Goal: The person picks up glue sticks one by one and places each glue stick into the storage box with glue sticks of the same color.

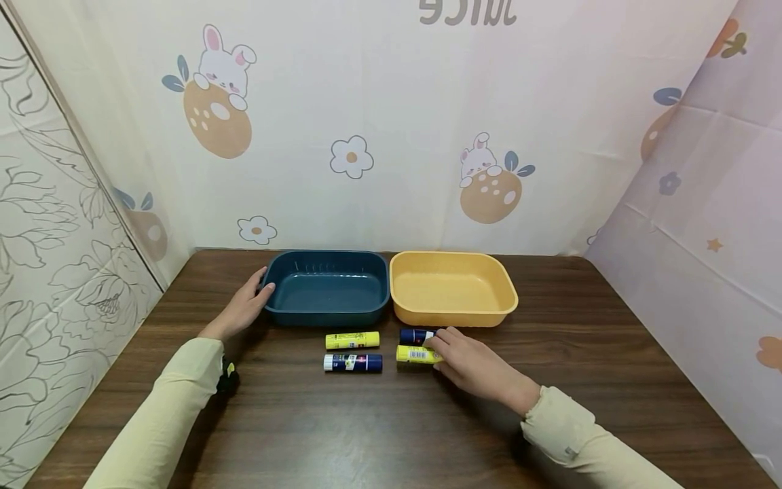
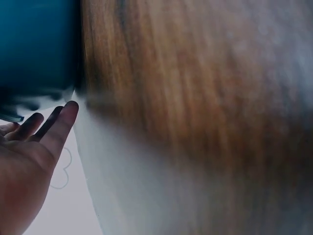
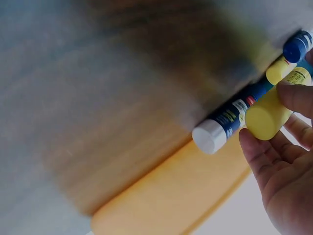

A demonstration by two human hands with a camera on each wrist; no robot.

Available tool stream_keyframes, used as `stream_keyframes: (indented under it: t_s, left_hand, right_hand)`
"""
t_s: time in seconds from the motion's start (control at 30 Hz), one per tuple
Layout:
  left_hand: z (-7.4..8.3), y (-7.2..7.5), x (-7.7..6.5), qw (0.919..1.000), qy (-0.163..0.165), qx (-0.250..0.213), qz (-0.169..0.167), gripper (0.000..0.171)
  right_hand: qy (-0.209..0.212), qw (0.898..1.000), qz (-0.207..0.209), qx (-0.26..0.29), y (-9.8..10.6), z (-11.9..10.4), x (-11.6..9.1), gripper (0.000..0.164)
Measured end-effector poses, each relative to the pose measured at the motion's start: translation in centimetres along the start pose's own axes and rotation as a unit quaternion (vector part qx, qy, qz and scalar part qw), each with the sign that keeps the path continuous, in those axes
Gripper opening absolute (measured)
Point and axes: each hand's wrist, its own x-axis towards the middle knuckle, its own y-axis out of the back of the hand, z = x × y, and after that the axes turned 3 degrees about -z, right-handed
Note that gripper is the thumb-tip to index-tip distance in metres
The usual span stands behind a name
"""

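In the head view my left hand (image 1: 243, 305) touches the left end of the dark blue tray (image 1: 326, 318), its fingers fairly straight. The left wrist view shows that hand (image 2: 29, 161) beside the tray's wall (image 2: 39, 44). Thumb and fingers of my right hand (image 1: 473, 363) pinch a yellow glue stick (image 1: 415, 354); the right wrist view shows it (image 3: 268, 117) between them. Just behind it lies a navy glue stick (image 1: 413, 336) with a white end (image 3: 210, 137). To the left, another yellow glue stick (image 1: 352, 340) lies behind a navy-and-white glue stick (image 1: 353, 363).
A yellow tray (image 1: 452, 318) stands against the blue tray's right side, near the table's back edge. Behind them hangs a patterned curtain (image 1: 391, 190). Dark wooden tabletop (image 1: 366, 435) stretches in front of the glue sticks.
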Motion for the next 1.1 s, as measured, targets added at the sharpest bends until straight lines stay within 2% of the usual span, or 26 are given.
stream_keyframes:
  t_s: [0.33, 0.57, 0.7, 1.1]
  left_hand:
    - [0.0, 0.0, 0.0, 0.9998, 0.002, -0.015, 0.01, 0.062]
    - [0.2, -0.1, -0.3, 0.9996, -0.003, -0.025, 0.012, 0.063]
    - [0.3, -0.1, -0.4, 0.9993, -0.005, -0.033, 0.013, 0.063]
    - [0.2, 0.0, -0.4, 0.9991, 0.0, -0.042, 0.009, 0.06]
  right_hand:
    - [0.024, 0.999, 0.03, -0.004, 2.4, 0.7, 0.8, 0.039]
    - [0.03, 0.998, 0.051, -0.031, 4.5, 1.5, 1.6, 0.038]
    - [0.027, 0.997, 0.059, -0.029, 5.5, 2.0, 2.0, 0.039]
    - [0.012, 0.996, 0.078, -0.039, 6.6, 4.3, 2.6, 0.038]
